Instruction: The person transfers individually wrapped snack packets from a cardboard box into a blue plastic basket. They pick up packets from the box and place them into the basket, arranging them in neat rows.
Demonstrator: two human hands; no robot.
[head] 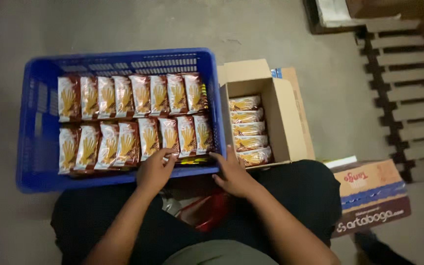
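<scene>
A blue plastic crate (38,122) sits on the floor in front of me, holding two rows of brown-and-white snack packets (133,115) stood on edge. My left hand (154,172) rests at the crate's near edge, fingers touching the bottom of a packet in the front row. My right hand (231,174) is at the crate's near right corner, fingertips on the rim, between the crate and an open cardboard box (283,122). That box holds a stack of the same packets (249,130) along its left side. Neither hand grips anything.
A printed brown carton (371,196) stands at my right knee. A wooden pallet (408,93) lies at the far right. Something red and white (204,211) lies between my legs below the crate. Bare concrete floor surrounds the crate.
</scene>
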